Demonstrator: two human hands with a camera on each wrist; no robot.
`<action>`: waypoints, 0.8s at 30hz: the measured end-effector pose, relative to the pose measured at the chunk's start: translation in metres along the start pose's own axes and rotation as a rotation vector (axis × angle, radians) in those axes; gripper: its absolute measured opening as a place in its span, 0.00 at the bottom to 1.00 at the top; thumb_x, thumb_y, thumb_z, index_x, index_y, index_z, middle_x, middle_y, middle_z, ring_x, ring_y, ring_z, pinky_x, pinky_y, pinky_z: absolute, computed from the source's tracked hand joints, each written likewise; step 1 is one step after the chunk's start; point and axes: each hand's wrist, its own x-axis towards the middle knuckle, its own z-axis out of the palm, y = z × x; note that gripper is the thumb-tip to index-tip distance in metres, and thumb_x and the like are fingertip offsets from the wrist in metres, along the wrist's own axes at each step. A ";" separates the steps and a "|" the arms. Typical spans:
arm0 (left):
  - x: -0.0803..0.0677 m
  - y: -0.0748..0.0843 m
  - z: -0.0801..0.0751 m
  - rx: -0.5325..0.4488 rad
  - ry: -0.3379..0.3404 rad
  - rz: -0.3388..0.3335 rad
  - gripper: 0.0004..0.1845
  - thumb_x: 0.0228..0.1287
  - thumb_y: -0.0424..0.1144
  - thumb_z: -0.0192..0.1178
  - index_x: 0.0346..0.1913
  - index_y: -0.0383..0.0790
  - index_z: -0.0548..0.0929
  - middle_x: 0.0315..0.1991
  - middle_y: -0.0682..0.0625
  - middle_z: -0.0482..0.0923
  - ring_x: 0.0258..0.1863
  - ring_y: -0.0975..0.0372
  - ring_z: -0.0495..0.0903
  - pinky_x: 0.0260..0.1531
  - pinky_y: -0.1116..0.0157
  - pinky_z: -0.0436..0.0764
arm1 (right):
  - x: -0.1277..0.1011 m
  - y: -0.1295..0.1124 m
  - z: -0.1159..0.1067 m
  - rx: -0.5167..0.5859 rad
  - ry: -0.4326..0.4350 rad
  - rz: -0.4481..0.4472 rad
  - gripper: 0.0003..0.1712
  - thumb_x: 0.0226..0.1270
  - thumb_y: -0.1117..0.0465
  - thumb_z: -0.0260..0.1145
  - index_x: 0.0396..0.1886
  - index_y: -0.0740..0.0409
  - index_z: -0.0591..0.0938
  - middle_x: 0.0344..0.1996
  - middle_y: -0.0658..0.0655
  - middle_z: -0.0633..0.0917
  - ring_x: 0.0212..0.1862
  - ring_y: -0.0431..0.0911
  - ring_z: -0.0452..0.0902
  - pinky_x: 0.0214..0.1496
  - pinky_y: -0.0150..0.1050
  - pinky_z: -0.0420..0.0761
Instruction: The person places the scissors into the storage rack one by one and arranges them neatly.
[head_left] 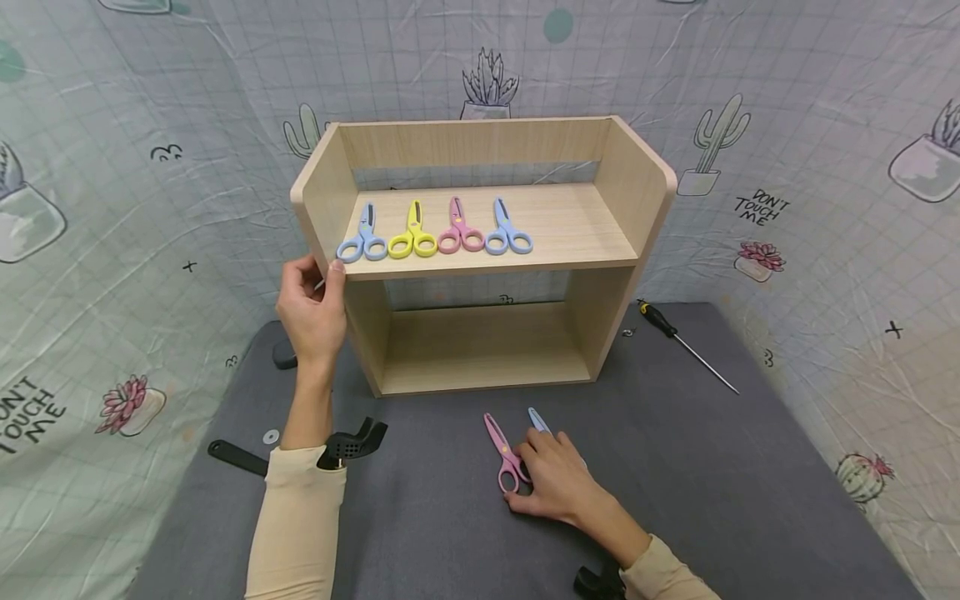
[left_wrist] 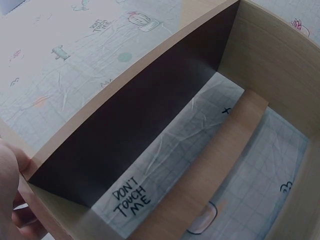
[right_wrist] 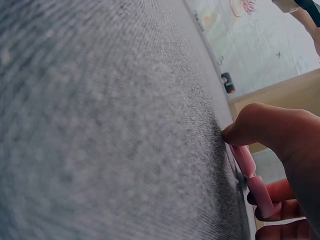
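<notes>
Screwdriver (head_left: pixel 684 343) on grey mat (head_left: pixel 720 483) (right of shelf), washer (head_left: pixel 271 436) at left, cactus-print cloth (head_left: pixel 825 125) behind.

Right of the four scissors (head_left: pixel 435 236), the wooden shelf's (head_left: pixel 585 229) upper board lies bare; side panels wall it.

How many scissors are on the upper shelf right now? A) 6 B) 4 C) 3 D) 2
B: four scissors lie side by side on the upper shelf: blue scissors, yellow scissors, pink scissors and blue scissors.
</notes>
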 end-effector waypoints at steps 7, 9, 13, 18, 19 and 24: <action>0.000 0.000 0.000 0.005 0.003 -0.006 0.18 0.67 0.37 0.63 0.53 0.27 0.78 0.42 0.52 0.80 0.45 0.65 0.83 0.50 0.68 0.83 | 0.001 0.000 0.000 -0.009 0.037 -0.016 0.30 0.41 0.33 0.74 0.36 0.50 0.85 0.31 0.45 0.74 0.33 0.40 0.69 0.37 0.35 0.61; 0.000 0.000 0.000 0.008 0.002 -0.006 0.18 0.67 0.37 0.63 0.53 0.27 0.78 0.42 0.53 0.80 0.45 0.65 0.83 0.50 0.68 0.83 | 0.001 0.000 0.000 0.000 0.046 -0.017 0.30 0.41 0.33 0.74 0.35 0.50 0.84 0.31 0.45 0.74 0.32 0.39 0.68 0.37 0.35 0.61; -0.001 0.001 0.000 0.007 -0.001 0.001 0.18 0.68 0.38 0.63 0.52 0.27 0.78 0.42 0.53 0.80 0.45 0.65 0.83 0.51 0.67 0.83 | 0.002 -0.001 -0.001 0.020 0.052 -0.011 0.28 0.41 0.34 0.74 0.34 0.50 0.83 0.32 0.45 0.75 0.32 0.38 0.67 0.37 0.35 0.63; -0.001 0.001 0.000 0.004 -0.001 0.006 0.18 0.67 0.38 0.63 0.52 0.27 0.78 0.42 0.53 0.80 0.44 0.65 0.84 0.51 0.67 0.83 | 0.004 0.001 -0.004 0.051 0.072 -0.002 0.28 0.40 0.35 0.74 0.34 0.50 0.83 0.32 0.45 0.75 0.33 0.39 0.68 0.37 0.34 0.64; -0.001 0.001 0.000 0.006 -0.001 0.007 0.18 0.68 0.38 0.63 0.52 0.27 0.78 0.42 0.53 0.80 0.44 0.65 0.84 0.51 0.67 0.83 | 0.005 0.002 -0.005 0.056 0.075 0.001 0.28 0.40 0.35 0.74 0.34 0.50 0.83 0.32 0.45 0.75 0.33 0.39 0.68 0.37 0.34 0.64; -0.001 0.001 0.000 0.009 -0.002 0.011 0.18 0.68 0.38 0.63 0.52 0.27 0.78 0.42 0.53 0.80 0.44 0.65 0.84 0.50 0.68 0.83 | 0.008 0.005 -0.011 0.074 0.076 0.022 0.29 0.41 0.36 0.74 0.36 0.51 0.84 0.35 0.48 0.77 0.37 0.43 0.74 0.39 0.38 0.69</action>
